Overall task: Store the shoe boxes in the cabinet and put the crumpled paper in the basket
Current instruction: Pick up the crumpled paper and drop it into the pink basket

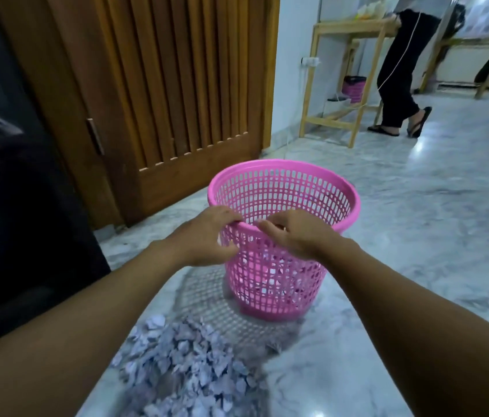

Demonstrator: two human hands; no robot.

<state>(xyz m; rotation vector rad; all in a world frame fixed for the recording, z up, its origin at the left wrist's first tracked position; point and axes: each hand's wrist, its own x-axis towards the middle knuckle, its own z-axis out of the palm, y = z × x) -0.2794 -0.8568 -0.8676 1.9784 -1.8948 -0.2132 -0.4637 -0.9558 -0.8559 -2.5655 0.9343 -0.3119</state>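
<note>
At the centre of the frame, on the marble floor [417,236], the pink basket [312,188] stands upright, mouth up and long axis vertical, leaning slightly toward the upper right. The left hand [207,236] and right hand [294,236] both hold its near rim: the left fingers [228,219] are curled closed over the rim, thumb against the outer wall, and the right fingers [270,227] are pinched on the rim just beside them. A few pale scraps show through the mesh near the bottom, so a little paper seems to be in. Most of it is not: the paper [183,365] lies in a loose heap on the floor at lower centre, near the basket's foot but apart from it. No shoe boxes are in view, so I cannot tell how that part stands; the slatted wooden door [183,85] at upper left is shut.
</note>
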